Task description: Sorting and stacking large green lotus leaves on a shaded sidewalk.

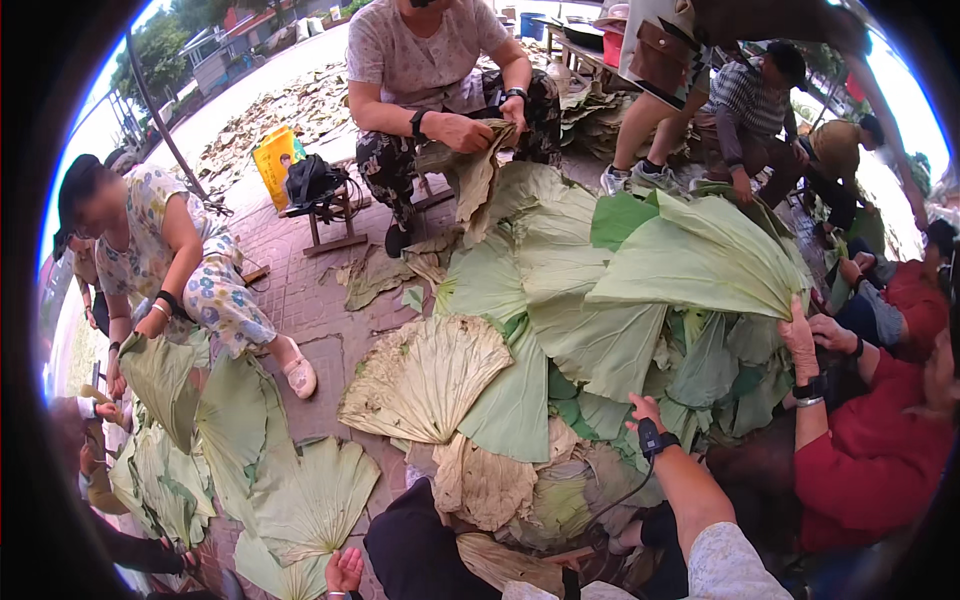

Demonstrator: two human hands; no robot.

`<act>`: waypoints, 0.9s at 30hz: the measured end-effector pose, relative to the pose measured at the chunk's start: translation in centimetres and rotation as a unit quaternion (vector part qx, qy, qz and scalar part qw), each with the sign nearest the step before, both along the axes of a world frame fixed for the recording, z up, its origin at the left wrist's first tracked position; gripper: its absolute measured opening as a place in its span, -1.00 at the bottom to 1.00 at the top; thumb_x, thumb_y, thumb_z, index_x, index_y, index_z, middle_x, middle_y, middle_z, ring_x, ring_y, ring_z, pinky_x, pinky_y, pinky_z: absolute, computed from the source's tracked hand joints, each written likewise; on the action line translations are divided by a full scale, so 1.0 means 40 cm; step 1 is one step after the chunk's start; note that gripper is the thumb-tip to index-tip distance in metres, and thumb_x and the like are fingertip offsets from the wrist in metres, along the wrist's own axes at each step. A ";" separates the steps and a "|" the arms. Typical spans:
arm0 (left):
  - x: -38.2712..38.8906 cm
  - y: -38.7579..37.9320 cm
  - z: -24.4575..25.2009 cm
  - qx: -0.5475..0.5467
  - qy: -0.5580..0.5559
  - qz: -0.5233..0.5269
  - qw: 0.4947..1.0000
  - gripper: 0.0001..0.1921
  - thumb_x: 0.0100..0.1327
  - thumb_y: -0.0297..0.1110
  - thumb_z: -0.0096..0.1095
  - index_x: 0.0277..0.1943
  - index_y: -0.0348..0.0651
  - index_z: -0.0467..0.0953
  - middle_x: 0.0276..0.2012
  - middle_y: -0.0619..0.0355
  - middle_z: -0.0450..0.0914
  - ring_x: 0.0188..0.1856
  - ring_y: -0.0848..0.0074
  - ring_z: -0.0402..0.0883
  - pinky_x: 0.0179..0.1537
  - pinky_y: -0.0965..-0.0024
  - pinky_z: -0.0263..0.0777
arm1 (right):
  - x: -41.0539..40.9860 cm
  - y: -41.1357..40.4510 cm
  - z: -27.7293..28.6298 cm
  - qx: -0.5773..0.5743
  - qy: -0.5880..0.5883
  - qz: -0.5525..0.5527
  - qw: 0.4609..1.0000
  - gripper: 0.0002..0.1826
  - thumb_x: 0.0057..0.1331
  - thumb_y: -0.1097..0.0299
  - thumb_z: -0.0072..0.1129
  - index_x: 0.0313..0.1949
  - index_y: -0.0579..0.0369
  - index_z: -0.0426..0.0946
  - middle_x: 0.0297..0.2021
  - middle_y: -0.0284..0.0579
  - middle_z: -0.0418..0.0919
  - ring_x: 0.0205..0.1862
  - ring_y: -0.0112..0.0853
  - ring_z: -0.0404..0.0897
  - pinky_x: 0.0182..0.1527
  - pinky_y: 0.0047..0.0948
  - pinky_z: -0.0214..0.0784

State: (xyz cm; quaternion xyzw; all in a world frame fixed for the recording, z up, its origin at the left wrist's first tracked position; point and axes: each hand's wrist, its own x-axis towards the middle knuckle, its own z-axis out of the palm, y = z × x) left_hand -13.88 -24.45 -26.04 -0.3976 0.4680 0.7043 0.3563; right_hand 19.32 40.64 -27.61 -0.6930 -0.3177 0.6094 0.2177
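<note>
My right hand [649,417], with a black cabled band at the wrist, reaches over a heap of dried lotus leaves. Its fingers are apart at the lower edge of a pale green folded leaf [585,300]; I cannot tell whether they touch it. Left of it lie a browned, spotted leaf [427,379] and a crumpled tan leaf [487,480]. At the bottom edge, my left hand [345,571] is palm up with fingers loosely spread and nothing in it. Just beside it is the narrow end of a fanned leaf [319,495] in the left-hand pile.
A red-sleeved person's hand [799,337] grips a large raised leaf [705,259] on the right. Opposite, a seated person [442,90] holds a brown leaf [476,176]. Another person [161,247] bends over the left pile. A small stool [334,221] carries a black bag [313,184].
</note>
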 end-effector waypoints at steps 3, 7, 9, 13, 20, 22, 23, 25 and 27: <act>-0.015 0.064 0.060 0.015 0.033 -0.048 0.998 -0.66 0.12 -0.22 0.03 -0.13 -0.28 0.32 -0.32 0.07 0.50 -0.22 0.34 0.49 -0.18 0.27 0.40 | -0.018 0.028 -0.015 -0.020 0.011 -0.034 0.999 -0.44 0.06 0.14 0.12 0.02 -0.03 0.14 -0.17 -0.14 0.33 -0.11 -0.31 0.33 -0.43 -0.32 0.27; -0.011 0.213 0.177 0.018 0.154 -0.086 0.984 -0.60 0.11 -0.22 0.06 -0.02 -0.21 0.28 -0.16 0.00 0.42 -0.11 0.28 0.41 -0.12 0.28 0.33 | -0.016 0.066 -0.060 0.001 0.159 0.005 0.987 -0.74 0.10 0.26 0.07 -0.24 0.01 0.30 -0.47 -0.19 0.44 -0.47 -0.46 0.45 -0.56 -0.49 0.30; -0.007 0.276 0.245 0.034 0.185 -0.084 0.979 -0.68 0.10 -0.25 0.08 -0.10 -0.15 0.31 -0.32 0.06 0.50 -0.22 0.32 0.49 -0.19 0.24 0.40 | -0.034 0.059 -0.063 0.061 0.150 -0.038 0.986 -0.87 0.08 0.35 0.06 -0.40 0.08 0.37 -0.61 -0.20 0.42 -0.65 -0.51 0.42 -0.70 -0.60 0.25; 0.024 0.339 0.282 0.053 0.202 -0.121 0.970 -0.68 0.10 -0.28 0.10 -0.09 -0.09 0.29 -0.32 0.05 0.50 -0.24 0.31 0.50 -0.20 0.25 0.41 | 0.051 0.065 -0.088 0.128 0.081 -0.017 0.988 -0.82 0.06 0.35 0.07 -0.36 0.14 0.38 -0.58 -0.17 0.43 -0.66 -0.49 0.43 -0.73 -0.59 0.25; 0.007 0.152 0.102 0.018 0.106 -0.189 0.976 -0.67 0.13 -0.37 -0.03 -0.02 -0.24 0.31 -0.14 -0.07 0.43 -0.11 0.25 0.40 -0.11 0.30 0.29 | 0.026 0.019 -0.019 0.025 0.089 -0.102 0.990 -0.45 0.06 0.29 0.10 0.01 0.15 0.11 -0.45 -0.07 0.43 -0.63 -0.42 0.48 -0.75 -0.57 0.27; 0.017 0.191 0.119 -0.065 0.143 -0.277 0.948 -0.67 0.13 -0.39 -0.04 -0.03 -0.25 0.31 -0.16 -0.07 0.44 -0.12 0.25 0.41 -0.12 0.29 0.30 | 0.025 0.050 -0.026 0.020 0.066 -0.118 0.991 -0.38 0.07 0.28 0.10 0.07 0.10 0.02 -0.44 -0.04 0.42 -0.62 -0.41 0.48 -0.75 -0.57 0.27; 0.022 0.191 0.139 -0.095 0.161 -0.314 0.931 -0.68 0.12 -0.39 -0.04 -0.03 -0.25 0.31 -0.17 -0.08 0.44 -0.13 0.25 0.42 -0.12 0.29 0.30 | 0.024 0.056 -0.032 0.003 0.084 -0.125 0.989 -0.33 0.06 0.28 0.11 0.07 0.12 -0.06 -0.47 -0.04 0.41 -0.66 -0.38 0.45 -0.76 -0.53 0.23; 0.022 0.204 0.160 -0.134 0.195 -0.374 0.897 -0.68 0.12 -0.41 -0.04 -0.04 -0.25 0.32 -0.18 -0.08 0.45 -0.14 0.25 0.42 -0.13 0.29 0.30 | 0.017 0.074 -0.045 -0.018 0.102 -0.132 0.986 -0.27 0.05 0.28 0.13 0.08 0.15 -0.13 -0.50 -0.03 0.40 -0.69 -0.36 0.42 -0.76 -0.49 0.19; 0.017 0.217 0.162 -0.155 0.224 -0.416 0.867 -0.69 0.12 -0.43 -0.04 -0.04 -0.25 0.32 -0.20 -0.09 0.45 -0.16 0.24 0.43 -0.14 0.29 0.31 | 0.010 0.105 -0.055 -0.018 0.129 -0.150 0.980 -0.50 0.05 0.30 0.11 -0.07 0.16 0.13 -0.59 -0.08 0.39 -0.75 -0.42 0.37 -0.77 -0.51 0.18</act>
